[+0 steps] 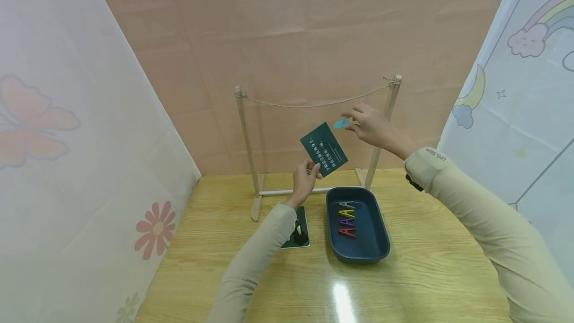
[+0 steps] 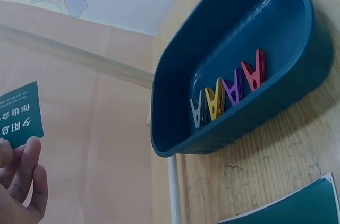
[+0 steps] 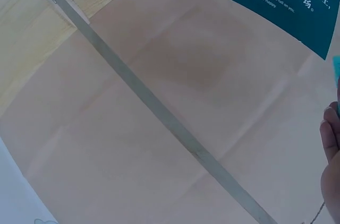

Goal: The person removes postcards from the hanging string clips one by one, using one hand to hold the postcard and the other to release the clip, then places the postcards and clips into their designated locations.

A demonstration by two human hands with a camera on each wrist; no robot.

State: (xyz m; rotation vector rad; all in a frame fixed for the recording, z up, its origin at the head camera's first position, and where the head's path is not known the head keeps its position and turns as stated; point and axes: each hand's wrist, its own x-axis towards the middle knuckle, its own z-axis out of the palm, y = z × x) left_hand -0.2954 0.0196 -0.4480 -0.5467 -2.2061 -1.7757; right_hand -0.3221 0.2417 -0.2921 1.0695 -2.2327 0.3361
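My left hand (image 1: 306,179) pinches a dark green card (image 1: 324,146) by its lower corner; white printed characters run across it, and it is tilted in the air. To its upper right, my right hand (image 1: 368,124) holds a light blue clothespin (image 1: 342,123) between thumb and fingers, close to the card's top corner. Behind and above both, a thin rope (image 1: 309,105) sags between two wooden posts. In the right wrist view the card (image 3: 287,9) shows its printed side, with only the edge of the clothespin (image 3: 337,67) in frame.
A dark blue tray (image 1: 374,236) stands on the wooden table (image 1: 426,263), with several clothespins (image 2: 234,94) in grey, yellow, purple and red along one side. Another dark card (image 1: 305,223) lies left of it, partly behind my left sleeve. The rope's wooden posts (image 1: 246,138) rise from feet at the back.
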